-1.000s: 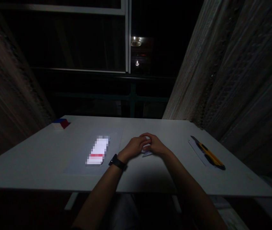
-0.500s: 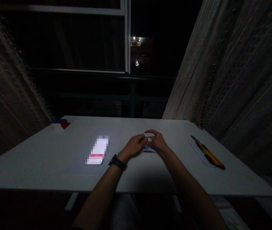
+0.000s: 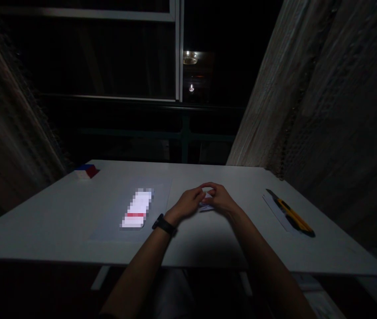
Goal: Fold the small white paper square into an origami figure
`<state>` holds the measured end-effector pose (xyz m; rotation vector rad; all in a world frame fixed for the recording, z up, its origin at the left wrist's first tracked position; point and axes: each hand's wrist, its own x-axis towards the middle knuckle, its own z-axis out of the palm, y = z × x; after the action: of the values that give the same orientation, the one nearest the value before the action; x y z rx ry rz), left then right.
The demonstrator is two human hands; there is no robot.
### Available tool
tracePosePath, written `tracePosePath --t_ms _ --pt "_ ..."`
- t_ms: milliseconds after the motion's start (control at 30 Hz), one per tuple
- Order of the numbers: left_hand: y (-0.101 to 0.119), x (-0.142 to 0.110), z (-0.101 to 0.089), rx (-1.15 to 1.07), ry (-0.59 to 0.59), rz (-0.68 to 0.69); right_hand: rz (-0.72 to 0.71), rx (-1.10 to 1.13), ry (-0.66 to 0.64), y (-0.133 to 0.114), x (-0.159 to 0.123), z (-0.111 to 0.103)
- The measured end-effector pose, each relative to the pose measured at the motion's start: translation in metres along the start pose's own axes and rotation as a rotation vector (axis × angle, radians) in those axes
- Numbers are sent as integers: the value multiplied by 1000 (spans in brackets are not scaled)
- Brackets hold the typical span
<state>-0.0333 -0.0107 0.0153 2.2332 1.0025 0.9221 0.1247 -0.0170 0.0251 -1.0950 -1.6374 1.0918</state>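
Note:
Close together over the middle of the white table (image 3: pixel 188 243), my two hands work on a small piece of folded white paper (image 3: pixel 206 207). My left hand (image 3: pixel 189 203), with a dark watch (image 3: pixel 163 224) on its wrist, has its fingers closed at the paper's left side. From the right, my right hand (image 3: pixel 221 197) pinches the paper between thumb and fingers, its index finger arched over towards the left hand. Much of the paper is hidden by the fingers, so its exact folds cannot be made out.
A lit phone (image 3: pixel 137 209), its screen blurred out, lies on a pale sheet (image 3: pixel 109 230) to the left. At the far left corner sits a blue, red and white cube-like block (image 3: pixel 86 171). A yellow and black utility knife (image 3: pixel 293 215) rests on white paper (image 3: pixel 276 213) at right.
My right index finger has come down and curved in to meet the left fingers. Both hands stay at the paper; the view has shifted very slightly.

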Motion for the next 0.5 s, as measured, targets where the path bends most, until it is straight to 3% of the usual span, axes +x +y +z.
tracePosePath --t_ms 167,500 --pt "1 -1 0 83 72 31 -6 74 -78 0 0 -7" --pt "3 -2 -3 168 166 54 57 181 127 0 2 -3"
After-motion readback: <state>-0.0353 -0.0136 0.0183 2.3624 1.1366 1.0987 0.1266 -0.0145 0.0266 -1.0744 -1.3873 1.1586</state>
